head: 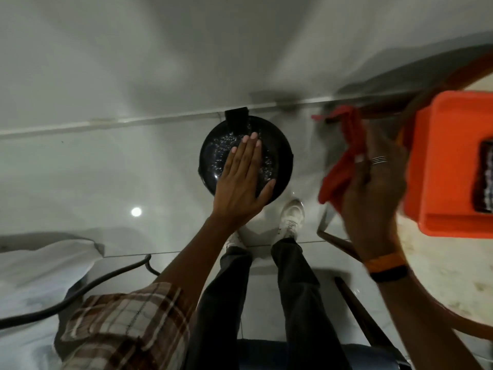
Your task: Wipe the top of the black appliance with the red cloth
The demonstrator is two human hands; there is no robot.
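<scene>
Head view looked straight down. The black appliance [245,158] stood on the pale tiled floor [106,169] by the wall base, round top facing up, flecked with bright droplets or specks; can't tell which. A black tab-like part [236,121] stuck out at its far edge.

Left hand [245,180] lay flat on the appliance top, palm down, fingers straight and together, thumb spread toward the near rim. Not gripping anything. Plaid sleeve [128,324] on that arm.

Right hand [373,188] was up beside the appliance, well to its right, fingers closed around the red cloth [344,161]. Cloth hung bunched from the grip, clear of the appliance, motion-blurred. Ring on one finger, orange and black bands [386,265] at the wrist.

Far right: orange plastic tray [440,161] on a round wood-rimmed table [437,276]. Dark cable [80,292] ran across the floor lower left. White shoes [292,217] and dark trousers were below the appliance.
</scene>
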